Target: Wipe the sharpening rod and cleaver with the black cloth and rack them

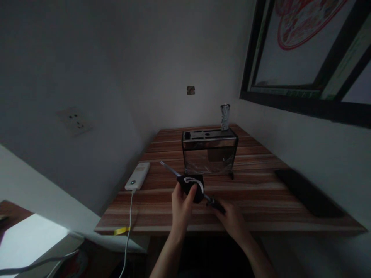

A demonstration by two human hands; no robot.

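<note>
My right hand (230, 219) is closed round the black handle of a long, thin metal utensil (170, 168). Its shaft points up and to the left; the tip looks pronged, but the dim light leaves its kind unclear. With fingers and thumb, my left hand (182, 202) grips a black cloth (198, 197) with a white curved mark, folded about the middle of the shaft. Just beyond the hands stands a knife block (208, 144) with clear sides and a slotted metal top. On its right end, a silvery patterned upright object (225, 117) sticks up.
A white power bank (138, 175) with a white cable (129, 216) lies on the left of the wood-grain table (162, 144). At the right is a flat black panel (308, 193). A yellow tag (121, 231) hangs at the front edge. Walls border the left, back and right.
</note>
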